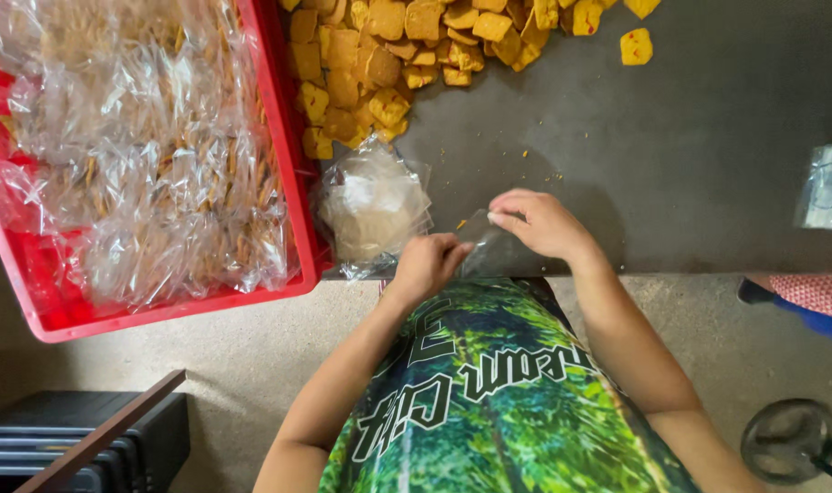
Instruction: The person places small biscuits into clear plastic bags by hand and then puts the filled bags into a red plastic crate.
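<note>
At the near edge of the dark worktop (671, 164), both hands pinch one empty clear plastic bag (489, 246). The left hand (427, 265) clamps its near-left corner; the right hand (544, 224) grips its far-right side. The bag lies between them, long axis slanting from near left to far right. A stack of clear bags (372, 205) sits just left, beside the red crate (293, 164); yellow crackers (388, 55) lie beyond.

— Which packages are in the person's hands?
— One small clear plastic bag (487, 248) at the table's near edge, pinched between both hands.
— And nearby?
— A stack of clear bags (372, 208) just left of it; filled clear bags (151, 146) piled in the red crate (299, 196); another clear bag (828, 187) far right.
</note>
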